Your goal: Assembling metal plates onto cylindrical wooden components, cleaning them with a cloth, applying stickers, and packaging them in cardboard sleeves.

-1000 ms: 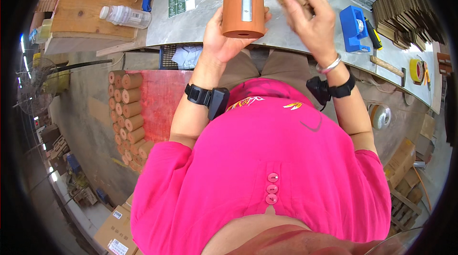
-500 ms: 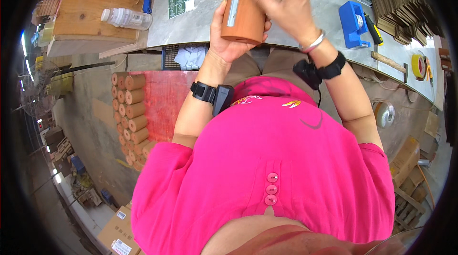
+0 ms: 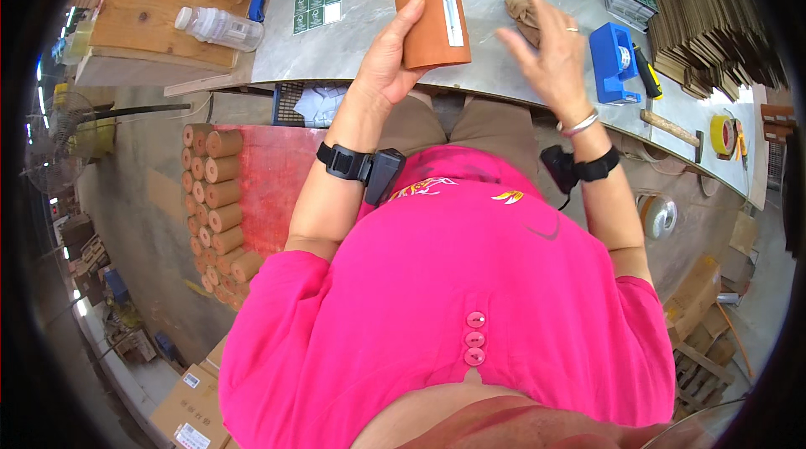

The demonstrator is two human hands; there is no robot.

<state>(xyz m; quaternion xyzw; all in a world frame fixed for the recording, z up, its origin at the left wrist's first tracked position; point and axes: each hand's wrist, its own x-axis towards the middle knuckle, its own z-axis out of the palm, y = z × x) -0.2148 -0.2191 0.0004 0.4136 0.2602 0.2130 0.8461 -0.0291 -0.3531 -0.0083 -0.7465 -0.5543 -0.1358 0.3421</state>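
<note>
My left hand [image 3: 388,58] grips an orange-brown cylinder [image 3: 424,33], thumb on its front, just above the grey tabletop [image 3: 369,16]. A narrow pale strip with a shiny, metal-looking line [image 3: 452,16] runs down the cylinder's right side. To the right, my right hand [image 3: 554,54] is open with fingers apart. A crumpled brown cloth [image 3: 524,19] lies on the tabletop beside its fingers, partly behind them.
A sheet of green stickers [image 3: 318,2], a plastic bottle [image 3: 220,28] and a wooden box [image 3: 164,8] are on the left. A blue tape dispenser [image 3: 606,71], hammer [image 3: 669,123], yellow tape roll [image 3: 721,136] and cardboard stack [image 3: 697,12] stand right. Similar cylinders [image 3: 223,168] are piled lower left.
My right hand has moved right, away from the cylinder, and let go of the cloth. My left hand has turned the cylinder, so its strip now faces right.
</note>
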